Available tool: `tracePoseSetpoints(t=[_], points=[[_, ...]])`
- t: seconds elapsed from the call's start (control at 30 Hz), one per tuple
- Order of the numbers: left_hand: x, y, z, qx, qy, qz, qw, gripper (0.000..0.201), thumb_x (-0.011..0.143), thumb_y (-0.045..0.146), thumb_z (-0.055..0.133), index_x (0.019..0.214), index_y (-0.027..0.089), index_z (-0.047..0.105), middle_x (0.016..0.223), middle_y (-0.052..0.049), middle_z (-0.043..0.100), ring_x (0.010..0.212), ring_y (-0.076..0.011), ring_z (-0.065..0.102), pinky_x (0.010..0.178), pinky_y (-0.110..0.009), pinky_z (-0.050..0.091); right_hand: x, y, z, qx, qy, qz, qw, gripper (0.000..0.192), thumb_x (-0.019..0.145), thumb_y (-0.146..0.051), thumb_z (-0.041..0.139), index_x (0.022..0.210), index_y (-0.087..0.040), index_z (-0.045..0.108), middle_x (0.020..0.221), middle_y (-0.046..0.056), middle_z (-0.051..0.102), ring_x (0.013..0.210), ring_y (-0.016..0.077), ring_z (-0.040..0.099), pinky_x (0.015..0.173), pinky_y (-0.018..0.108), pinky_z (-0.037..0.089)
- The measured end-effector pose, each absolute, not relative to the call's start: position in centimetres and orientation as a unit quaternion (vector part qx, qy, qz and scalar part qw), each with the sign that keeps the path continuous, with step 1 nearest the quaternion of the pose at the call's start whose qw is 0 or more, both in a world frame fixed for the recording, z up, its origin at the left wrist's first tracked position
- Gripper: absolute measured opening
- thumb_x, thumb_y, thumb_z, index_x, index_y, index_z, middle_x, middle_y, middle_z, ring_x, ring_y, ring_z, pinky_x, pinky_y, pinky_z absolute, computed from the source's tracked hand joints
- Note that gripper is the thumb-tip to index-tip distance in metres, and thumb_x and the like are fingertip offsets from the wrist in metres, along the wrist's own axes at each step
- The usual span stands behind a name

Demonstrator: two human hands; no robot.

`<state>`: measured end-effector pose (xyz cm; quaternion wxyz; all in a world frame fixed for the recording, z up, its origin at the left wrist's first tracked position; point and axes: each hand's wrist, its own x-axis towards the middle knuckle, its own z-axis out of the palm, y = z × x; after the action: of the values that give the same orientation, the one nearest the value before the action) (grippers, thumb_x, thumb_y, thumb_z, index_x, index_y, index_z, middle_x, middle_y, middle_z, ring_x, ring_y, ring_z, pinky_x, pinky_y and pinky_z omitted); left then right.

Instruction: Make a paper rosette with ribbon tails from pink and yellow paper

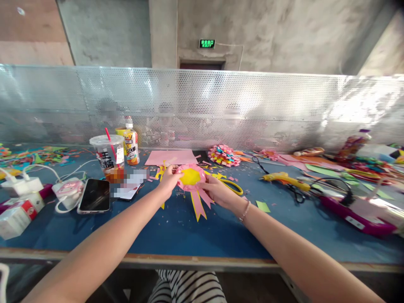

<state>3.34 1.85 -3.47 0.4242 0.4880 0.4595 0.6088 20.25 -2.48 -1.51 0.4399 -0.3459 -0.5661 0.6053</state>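
Note:
A pink paper rosette with a yellow middle is held just above the blue table. Pink and yellow ribbon tails hang from it toward me. My left hand grips its left rim with the fingers closed on the paper. On the right rim, my right hand pinches the edge; a thin bracelet sits on that wrist. Yellow-handled scissors lie just right of my right hand.
A phone, chargers and a lidded drink cup stand at the left, with a bottle behind. A pink sheet, a paper flower ball and a yellow glue gun lie beyond. A perforated metal screen closes the back.

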Motion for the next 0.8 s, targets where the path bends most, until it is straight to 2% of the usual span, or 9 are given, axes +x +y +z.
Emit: tracePoseSetpoints(t=[0.17,0.3,0.43,0.57,0.67,0.73,0.8], points=[[3.4,1.1,-2.9,0.508,0.472,0.558,0.456,0.023,0.061,0.019,0.063,0.081,0.019,0.052,0.076,-0.002,0.057,0.055,-0.0108,0.054,0.047,-0.022,0.043,20.8,-1.6,-2.1,-0.36,-0.59,0.57,0.445,0.026,0.059,-0.019,0.07,0.082,-0.017,0.059,0.075,0.002,0.066,0.07,0.0153,0.061,0.068,0.029,0.05],[3.2,1.3,-2.6,0.529,0.455,0.559,0.448,0.021,0.067,0.034,0.06,0.078,0.018,0.051,0.074,-0.002,0.056,0.057,-0.0124,0.055,0.052,-0.025,0.045,21.7,-0.5,-2.6,-0.371,-0.598,0.553,0.447,0.026,0.058,-0.019,0.071,0.081,-0.017,0.058,0.074,0.002,0.066,0.066,0.0143,0.061,0.066,0.029,0.051],[1.8,3.0,-3.1,0.522,0.44,0.619,0.388,0.021,0.072,0.039,0.053,0.077,0.018,0.05,0.077,-0.003,0.058,0.07,-0.0141,0.056,0.062,-0.025,0.045,22.3,0.1,-2.4,-0.39,-0.571,0.538,0.482,0.029,0.055,-0.018,0.073,0.077,-0.017,0.055,0.075,0.002,0.065,0.068,0.015,0.062,0.066,0.029,0.052],[0.0,4.9,-3.8,0.512,0.49,0.65,0.275,0.013,0.074,0.031,0.049,0.075,0.018,0.05,0.077,-0.003,0.057,0.074,-0.0148,0.055,0.065,-0.026,0.043,22.4,-0.4,-1.2,-0.345,-0.531,0.546,0.549,0.03,0.059,-0.021,0.073,0.083,-0.019,0.054,0.082,0.002,0.065,0.075,0.0149,0.063,0.069,0.027,0.052],[-0.5,5.3,-4.0,0.532,0.511,0.632,0.236,0.01,0.071,0.025,0.052,0.077,0.017,0.051,0.077,-0.003,0.057,0.076,-0.0151,0.055,0.069,-0.027,0.043,22.4,-0.9,-0.5,-0.309,-0.52,0.571,0.554,0.029,0.064,-0.021,0.07,0.089,-0.02,0.055,0.088,0.003,0.065,0.078,0.0138,0.063,0.069,0.023,0.051],[-0.2,4.9,-3.9,0.543,0.503,0.623,0.253,0.011,0.072,0.027,0.052,0.077,0.017,0.051,0.077,-0.003,0.058,0.074,-0.0147,0.056,0.069,-0.027,0.043,22.3,-1.0,-0.5,-0.31,-0.517,0.587,0.541,0.033,0.064,-0.02,0.069,0.094,-0.02,0.055,0.09,0.003,0.065,0.077,0.0127,0.063,0.067,0.021,0.051],[0.4,4.2,-3.5,0.541,0.478,0.617,0.313,0.016,0.076,0.033,0.047,0.077,0.017,0.051,0.075,-0.002,0.059,0.068,-0.0136,0.057,0.064,-0.026,0.045,22.1,-1.0,-1.0,-0.322,-0.534,0.592,0.511,0.038,0.064,-0.019,0.069,0.099,-0.02,0.053,0.09,0.003,0.065,0.076,0.0121,0.063,0.068,0.022,0.051]])
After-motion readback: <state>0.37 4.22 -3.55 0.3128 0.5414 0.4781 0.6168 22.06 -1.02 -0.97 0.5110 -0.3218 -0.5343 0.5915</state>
